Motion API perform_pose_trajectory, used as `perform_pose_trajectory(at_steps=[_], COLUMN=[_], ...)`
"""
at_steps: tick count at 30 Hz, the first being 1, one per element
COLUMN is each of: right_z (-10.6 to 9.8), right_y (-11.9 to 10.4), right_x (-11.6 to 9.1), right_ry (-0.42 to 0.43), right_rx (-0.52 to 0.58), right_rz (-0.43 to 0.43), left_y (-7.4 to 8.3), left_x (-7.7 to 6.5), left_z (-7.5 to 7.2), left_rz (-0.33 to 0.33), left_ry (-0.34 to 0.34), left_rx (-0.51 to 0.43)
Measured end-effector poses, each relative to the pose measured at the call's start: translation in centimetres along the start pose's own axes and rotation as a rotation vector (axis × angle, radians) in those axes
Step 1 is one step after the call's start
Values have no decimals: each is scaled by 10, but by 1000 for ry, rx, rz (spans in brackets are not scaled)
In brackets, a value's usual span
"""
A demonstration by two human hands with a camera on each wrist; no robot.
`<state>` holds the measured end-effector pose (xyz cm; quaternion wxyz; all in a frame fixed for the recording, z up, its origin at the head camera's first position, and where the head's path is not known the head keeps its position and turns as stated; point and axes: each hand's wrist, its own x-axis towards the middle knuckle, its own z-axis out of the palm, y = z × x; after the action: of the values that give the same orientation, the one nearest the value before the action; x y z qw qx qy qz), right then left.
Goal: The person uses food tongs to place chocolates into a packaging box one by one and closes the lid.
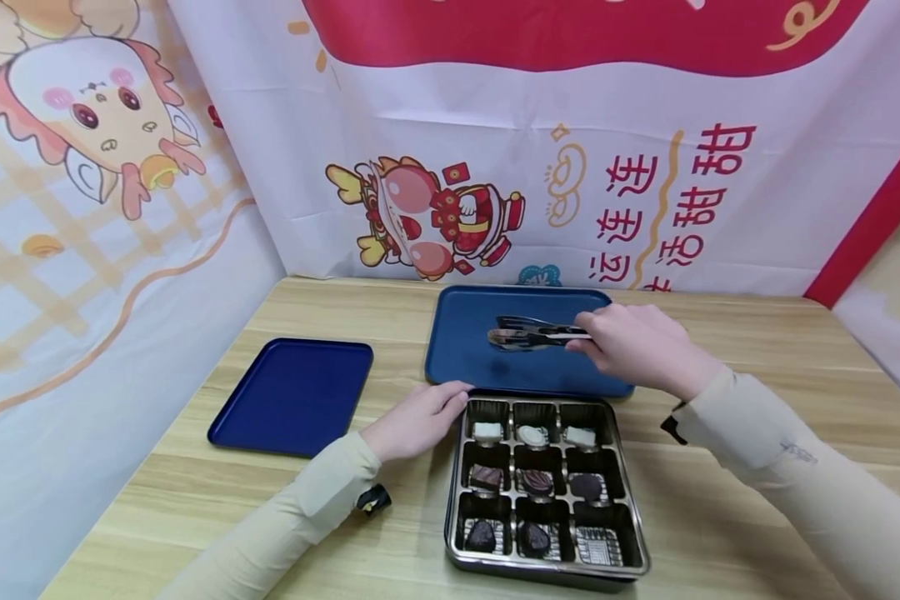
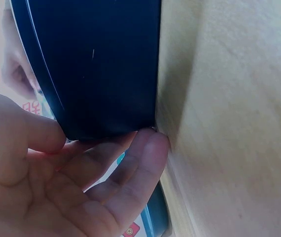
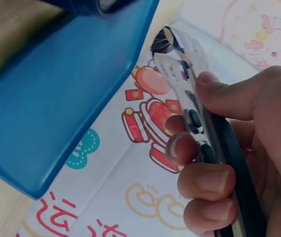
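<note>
My right hand [image 1: 633,346] grips metal serving tongs [image 1: 540,333] with dark handles above the blue tray [image 1: 450,367]. In the right wrist view, a dark brown piece [image 3: 161,43] like a chocolate sits between the tong tips. My left hand [image 1: 423,421] holds the far left corner of a dark chocolate box [image 1: 453,508], thumb and fingertips against its wall in the left wrist view. Inside, the far row has white chocolates [image 1: 532,436], the middle row striped and dark ones [image 1: 536,482], the near row two dark chocolates [image 1: 482,536]. The near right compartment [image 1: 600,546] holds none.
A smaller dark blue tray [image 1: 292,400] lies on the wooden table [image 1: 165,508] at the left. The larger blue tray lies right behind the box. A printed cloth [image 1: 450,117] hangs along the table's back edge, and another covers the left side.
</note>
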<state>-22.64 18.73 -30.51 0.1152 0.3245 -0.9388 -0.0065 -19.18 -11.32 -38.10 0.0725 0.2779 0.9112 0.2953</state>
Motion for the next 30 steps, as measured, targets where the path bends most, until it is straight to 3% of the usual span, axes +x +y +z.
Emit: perform_pose_trajectory(at_steps=[4, 10, 20, 30], right_z=[-1, -7, -28, -40], right_y=[0, 5, 21, 31], right_x=[-19, -44, -86, -115], right_ry=[8, 91, 170, 186], right_rx=[-2, 11, -7, 2], right_rz=[31, 48, 64, -41], left_y=[0, -2, -3, -1], left_x=[1, 2, 1, 3], left_z=[0, 1, 2, 1], left_rz=[2, 1, 0, 12], left_ry=[-4, 6, 9, 19], left_rx=[3, 5, 8, 13])
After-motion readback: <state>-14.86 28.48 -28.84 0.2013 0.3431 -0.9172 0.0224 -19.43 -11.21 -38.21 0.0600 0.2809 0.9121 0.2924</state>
